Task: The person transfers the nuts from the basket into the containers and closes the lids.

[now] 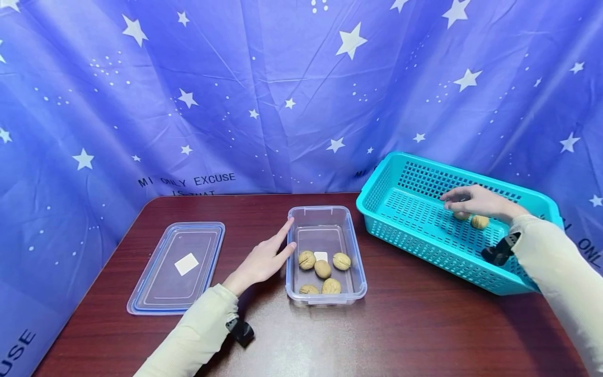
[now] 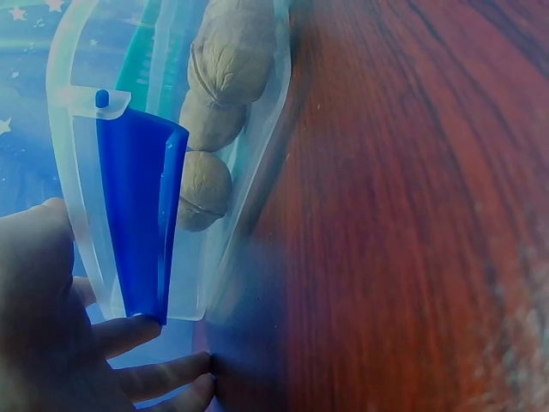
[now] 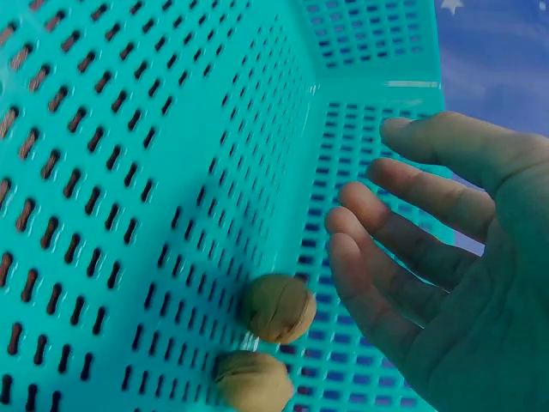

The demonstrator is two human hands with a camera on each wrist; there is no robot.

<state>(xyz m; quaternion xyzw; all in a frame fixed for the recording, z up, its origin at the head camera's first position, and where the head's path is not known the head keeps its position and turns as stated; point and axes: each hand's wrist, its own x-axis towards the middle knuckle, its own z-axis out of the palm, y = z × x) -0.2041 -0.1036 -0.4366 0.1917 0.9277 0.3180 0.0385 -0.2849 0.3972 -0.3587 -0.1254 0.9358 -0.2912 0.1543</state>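
Observation:
Several walnuts (image 1: 322,269) lie at the near end of a clear plastic box (image 1: 357,251) on the table. My left hand (image 1: 261,260) rests its fingers and thumb against the box's left side; the left wrist view shows fingertips at the box's wall beside its blue clip (image 2: 141,215). Inside the turquoise basket (image 1: 391,238), two walnuts (image 1: 480,222) sit close together on the floor. Over them hovers my right hand (image 1: 477,201), fingers loosely bent. In the right wrist view nothing is between the fingers, and the walnuts (image 3: 279,309) lie just beyond the fingertips.
A clear lid (image 1: 176,277) with a blue seal and a white square label (image 1: 186,264) lies flat at the left of the table. Behind the reddish-brown table (image 1: 400,324) hangs a blue curtain (image 1: 282,94) with white stars. The basket's tall rim surrounds the right hand.

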